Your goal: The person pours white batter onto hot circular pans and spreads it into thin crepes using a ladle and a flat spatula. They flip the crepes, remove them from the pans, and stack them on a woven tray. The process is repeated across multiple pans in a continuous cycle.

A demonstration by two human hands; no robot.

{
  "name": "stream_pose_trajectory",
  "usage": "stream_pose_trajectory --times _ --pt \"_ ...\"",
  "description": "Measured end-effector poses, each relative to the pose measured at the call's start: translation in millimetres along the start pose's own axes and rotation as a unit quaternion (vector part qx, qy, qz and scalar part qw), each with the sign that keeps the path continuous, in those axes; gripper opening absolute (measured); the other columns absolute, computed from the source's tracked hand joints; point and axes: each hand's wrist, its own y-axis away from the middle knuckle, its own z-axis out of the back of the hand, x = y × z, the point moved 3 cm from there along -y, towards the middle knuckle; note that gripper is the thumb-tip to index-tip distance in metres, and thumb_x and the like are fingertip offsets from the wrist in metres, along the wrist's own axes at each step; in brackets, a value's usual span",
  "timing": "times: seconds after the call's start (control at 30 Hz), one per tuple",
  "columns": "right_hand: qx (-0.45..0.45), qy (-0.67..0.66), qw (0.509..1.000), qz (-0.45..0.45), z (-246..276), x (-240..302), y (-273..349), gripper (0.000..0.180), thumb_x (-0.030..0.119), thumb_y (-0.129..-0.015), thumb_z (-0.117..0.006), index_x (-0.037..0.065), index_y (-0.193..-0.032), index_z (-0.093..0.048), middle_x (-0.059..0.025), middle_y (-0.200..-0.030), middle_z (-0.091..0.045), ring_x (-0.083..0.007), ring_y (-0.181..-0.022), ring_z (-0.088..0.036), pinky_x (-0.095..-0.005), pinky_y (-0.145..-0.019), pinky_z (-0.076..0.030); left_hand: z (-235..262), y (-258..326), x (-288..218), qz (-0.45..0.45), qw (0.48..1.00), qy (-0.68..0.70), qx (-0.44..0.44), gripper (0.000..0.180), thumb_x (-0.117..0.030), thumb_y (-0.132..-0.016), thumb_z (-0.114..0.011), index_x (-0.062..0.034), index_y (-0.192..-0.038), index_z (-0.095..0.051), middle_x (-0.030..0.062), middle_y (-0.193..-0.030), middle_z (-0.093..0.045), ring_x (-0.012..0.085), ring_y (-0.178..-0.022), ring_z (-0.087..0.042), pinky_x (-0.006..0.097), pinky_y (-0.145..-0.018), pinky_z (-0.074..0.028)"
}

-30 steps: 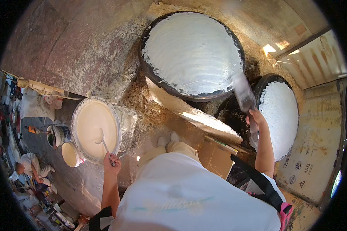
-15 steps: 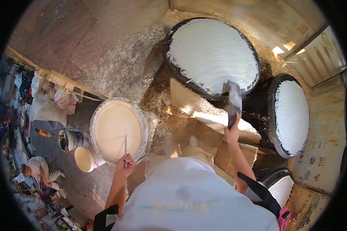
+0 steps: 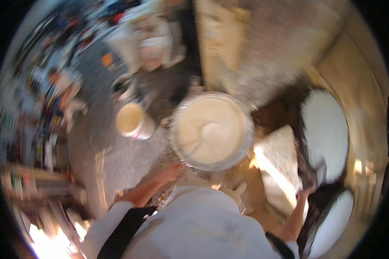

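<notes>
- We count one big round basin of pale batter (image 3: pixel 212 129), centre of the frame, just ahead of our body.
- One ladle (image 3: pixel 205 134) lies in it, bowl in the batter, handle slanting down-left toward the rim.
- One small cup-like container of the same pale liquid (image 3: pixel 132 121), left of the basin and apart from it.
- Two round white-coated griddles: one at right (image 3: pixel 326 136), one at lower right (image 3: pixel 333 224), partly cut by the rim.
- One lit slab of stone (image 3: pixel 276 166) between basin and griddles.
- Our left hand (image 3: pixel 170 172) sits at the basin's near rim, by the ladle handle's end; blur is heavy, so we cannot tell whether the fingers are closed on the handle or only touching the rim.
- Our right hand (image 3: pixel 306 185) is raised at the near edge of the right griddle, closed around a dark object (image 3: pixel 304 168) we cannot identify.
- Left side is a blurred clutter of items, uncountable.
</notes>
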Motion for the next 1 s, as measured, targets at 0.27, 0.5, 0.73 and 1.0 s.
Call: stream_pose_trajectory --times 0.27,0.5,0.73,1.0 --pt "0.273 0.005 0.954 0.125 -100 217 176 0.078 0.000 -0.069 -0.057 0.010 -0.139 -0.025 -0.0137 -0.121 -0.048 -0.0248 -0.089 -0.050 -0.0363 -0.078 -0.042 74 34 1 -0.046 0.851 -0.501 -0.148 0.031 -0.033 -0.089 -0.043 -0.0086 -0.101 -0.059 0.0190 -0.080 -0.062 0.0369 -0.075 -0.061 0.051 -0.061 -0.048" --pt "0.679 -0.121 0.716 -0.107 -158 279 303 0.090 -0.004 -0.059 -0.068 0.008 -0.138 -0.027 -0.0170 -0.127 -0.046 -0.0302 -0.111 -0.050 -0.0362 -0.094 -0.041 123 21 11 -0.171 0.711 -0.663 -0.163 0.012 -0.017 -0.074 -0.055 -0.0099 -0.083 -0.060 0.0103 -0.070 -0.062 0.0277 -0.063 -0.063 0.042 -0.059 -0.049" --pt "0.735 0.019 0.677 -0.044 -276 352 383 0.082 0.026 -0.078 -0.066 0.003 -0.140 -0.017 -0.0208 -0.108 -0.055 -0.0308 -0.101 -0.055 -0.0372 -0.081 -0.046 185 -27 14 -0.251 0.628 -0.715 -0.178 0.029 -0.016 -0.075 -0.055 -0.0122 -0.104 -0.056 0.0062 -0.090 -0.061 0.0223 -0.088 -0.059 0.038 -0.079 -0.043" --pt "0.476 -0.413 0.566 -0.532 -143 189 357 0.043 0.019 -0.079 -0.053 0.014 -0.122 -0.048 -0.0092 -0.084 -0.060 -0.0171 -0.074 -0.056 -0.0302 -0.057 -0.047 110 -52 -54 -0.330 0.617 -0.691 -0.181 0.049 -0.008 -0.078 -0.054 -0.0089 -0.125 -0.045 0.0097 -0.111 -0.051 0.0265 -0.108 -0.048 0.040 -0.088 -0.040"
